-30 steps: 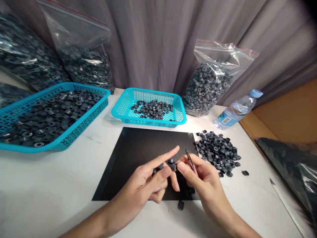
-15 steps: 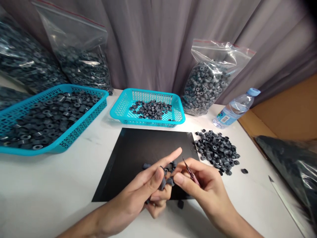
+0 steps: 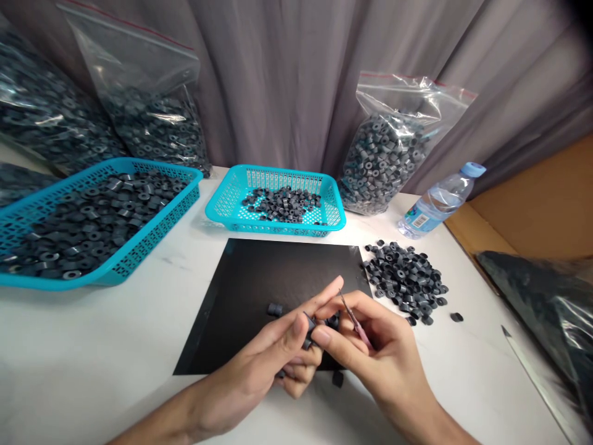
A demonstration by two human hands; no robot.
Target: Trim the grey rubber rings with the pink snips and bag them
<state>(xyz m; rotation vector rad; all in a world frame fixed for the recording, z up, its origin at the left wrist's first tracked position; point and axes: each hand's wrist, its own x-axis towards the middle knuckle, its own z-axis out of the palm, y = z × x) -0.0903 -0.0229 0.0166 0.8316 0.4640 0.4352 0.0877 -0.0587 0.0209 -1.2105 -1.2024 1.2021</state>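
Note:
My left hand is closed around several small dark grey plastic rings, one of them held up by the thumb. My right hand keeps a thin pointed tool with a pink handle in its curled fingers, tip upward. Its thumb and forefinger reach to the ring at my left thumb; whether they pinch it is hard to see. Under both hands lies a black mat. More grey pieces rest on it, and others are partly hidden behind the fingers.
A blue basket with some rings stands behind the mat, a fuller one at left. Right of the mat lies a heap of rings. A bag of rings, a water bottle and a pale pointed strip are further right.
My right thumb and forefinger have moved slightly left and up, closer to my left thumb. The piece that was between the hands is now up against the left thumb.

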